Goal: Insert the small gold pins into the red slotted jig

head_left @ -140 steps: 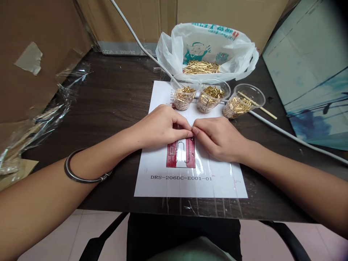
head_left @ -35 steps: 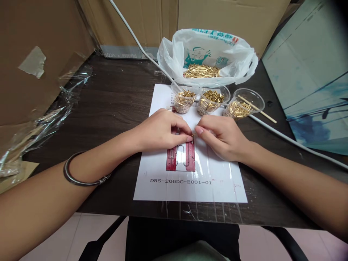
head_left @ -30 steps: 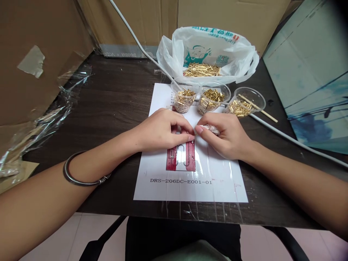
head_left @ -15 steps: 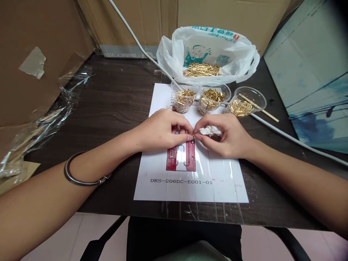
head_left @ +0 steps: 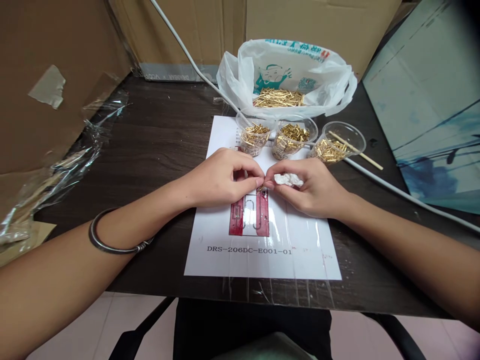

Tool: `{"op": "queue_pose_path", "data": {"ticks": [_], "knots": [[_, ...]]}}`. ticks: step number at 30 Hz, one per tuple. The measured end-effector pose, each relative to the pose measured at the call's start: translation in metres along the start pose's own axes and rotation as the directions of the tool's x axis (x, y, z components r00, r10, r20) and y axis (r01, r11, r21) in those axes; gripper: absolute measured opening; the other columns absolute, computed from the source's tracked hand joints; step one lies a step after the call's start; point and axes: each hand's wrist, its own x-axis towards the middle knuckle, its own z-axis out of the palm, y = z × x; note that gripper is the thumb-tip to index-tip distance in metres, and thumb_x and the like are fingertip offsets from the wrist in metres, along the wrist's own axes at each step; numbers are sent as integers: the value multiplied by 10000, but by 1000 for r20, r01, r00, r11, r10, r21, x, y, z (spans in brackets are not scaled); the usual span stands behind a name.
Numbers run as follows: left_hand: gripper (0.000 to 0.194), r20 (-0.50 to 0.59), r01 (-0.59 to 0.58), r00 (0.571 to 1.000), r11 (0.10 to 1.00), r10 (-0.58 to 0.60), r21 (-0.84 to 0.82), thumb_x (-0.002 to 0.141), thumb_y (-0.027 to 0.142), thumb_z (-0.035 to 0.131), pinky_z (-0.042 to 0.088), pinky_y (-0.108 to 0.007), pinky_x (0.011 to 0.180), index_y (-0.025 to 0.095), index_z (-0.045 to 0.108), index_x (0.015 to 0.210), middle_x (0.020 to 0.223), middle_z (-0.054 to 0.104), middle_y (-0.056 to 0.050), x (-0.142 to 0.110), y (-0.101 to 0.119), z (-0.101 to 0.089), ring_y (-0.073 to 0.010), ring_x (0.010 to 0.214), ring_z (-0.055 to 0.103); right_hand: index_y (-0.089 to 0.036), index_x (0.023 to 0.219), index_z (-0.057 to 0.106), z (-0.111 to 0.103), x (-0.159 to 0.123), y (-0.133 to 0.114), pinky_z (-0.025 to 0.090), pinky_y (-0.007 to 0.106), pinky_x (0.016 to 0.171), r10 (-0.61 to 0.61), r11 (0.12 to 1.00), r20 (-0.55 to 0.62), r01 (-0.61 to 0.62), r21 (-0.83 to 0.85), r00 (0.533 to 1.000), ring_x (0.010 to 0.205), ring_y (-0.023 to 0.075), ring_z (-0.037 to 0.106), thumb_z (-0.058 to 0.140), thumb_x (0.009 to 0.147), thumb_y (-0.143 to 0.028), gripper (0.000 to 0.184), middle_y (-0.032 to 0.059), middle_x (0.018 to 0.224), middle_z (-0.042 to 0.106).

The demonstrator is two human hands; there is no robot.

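Observation:
My left hand (head_left: 221, 177) and my right hand (head_left: 303, 185) meet fingertip to fingertip over the top of a red printed diagram (head_left: 249, 217) on a white taped-down sheet (head_left: 262, 250). Both hands are closed in a pinch; what sits between the fingertips is too small to name. A crumpled white wad (head_left: 287, 179) lies in the curl of my right hand's fingers. A metal bangle (head_left: 112, 240) rings my left wrist. Three clear cups of small brass pins (head_left: 257, 137) (head_left: 292, 137) (head_left: 332, 145) stand just beyond my hands.
A white plastic bag (head_left: 288, 75) holding more brass pins lies behind the cups. A wooden stick (head_left: 356, 147) rests in the right cup. A white cable (head_left: 187, 50) crosses the dark table. Cardboard boxes, crinkled clear film (head_left: 56, 170) at left, a blue-white panel (head_left: 431, 110) at right.
My right hand's fingers have curled open enough to show the white wad in them, and both pinches have crept slightly up the red diagram. The cups and bag have not moved.

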Motion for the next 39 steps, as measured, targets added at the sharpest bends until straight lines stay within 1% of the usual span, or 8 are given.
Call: {"op": "queue_pose_path", "data": {"ticks": [4, 7, 14, 18, 20, 26, 31, 39], "knots": [[222, -31, 22, 999, 999, -23, -27, 868, 309, 580, 414, -218, 615, 164, 749, 866, 780, 692, -20, -1, 1, 1, -101, 687, 576, -128, 936, 679, -1, 0, 0, 435, 211, 644, 12, 1000, 12, -12, -9, 1000, 665, 95, 599, 580, 828, -171, 152, 14, 804, 701], [268, -53, 27, 998, 998, -30, -60, 872, 381, 588, 392, -214, 575, 172, 755, 887, 751, 682, -15, -1, 1, 3, -94, 652, 556, -126, 948, 679, -1, 1, -1, 439, 209, 655, 16, 1000, 23, -16, -14, 1000, 682, 96, 606, 576, 826, -158, 163, 13, 815, 702], [323, -40, 77, 995, 970, -89, -231, 897, 420, 550, 406, -193, 571, 178, 751, 825, 735, 702, 0, 1, -2, 6, -85, 651, 574, -109, 875, 665, -2, 4, -5, 410, 208, 618, 3, 1000, 35, -2, -26, 999, 640, 88, 565, 563, 830, -152, 119, 9, 752, 668], [310, -39, 74, 995, 956, -88, -284, 888, 413, 569, 439, -189, 603, 170, 749, 819, 751, 718, -2, 2, -3, 6, -90, 676, 606, -114, 872, 663, -1, 5, -7, 400, 219, 614, 1, 999, 48, 1, -39, 999, 629, 92, 553, 552, 835, -163, 127, 7, 738, 657], [296, -50, 62, 996, 960, -79, -273, 882, 402, 581, 439, -186, 595, 171, 753, 813, 734, 717, 1, 2, -3, 6, -88, 664, 607, -110, 882, 665, -1, 5, -8, 398, 224, 613, 3, 998, 51, 0, -58, 999, 629, 96, 553, 546, 831, -156, 138, 10, 737, 657], [251, -62, 49, 996, 974, -64, -221, 870, 373, 602, 457, -197, 624, 183, 765, 866, 807, 737, -2, 2, -4, 6, -107, 720, 638, -106, 932, 673, -1, 4, -9, 406, 222, 622, 18, 997, 40, -15, -75, 999, 651, 101, 574, 535, 821, -131, 179, 14, 771, 673], [231, -61, 47, 996, 985, -58, -168, 866, 349, 601, 432, -208, 579, 190, 769, 860, 774, 726, 4, 2, -5, 5, -110, 694, 626, -119, 944, 679, -1, 4, -9, 425, 215, 649, 16, 998, 41, -14, -57, 999, 696, 105, 604, 537, 829, -137, 183, 15, 814, 692], [232, -52, 62, 996, 988, -70, -145, 859, 348, 596, 406, -219, 557, 193, 768, 870, 760, 710, 2, 2, -5, 5, -116, 684, 605, -125, 930, 683, 0, 4, -10, 433, 220, 644, 44, 997, 38, -42, -71, 998, 687, 109, 611, 548, 810, -135, 181, 16, 818, 703]]}}
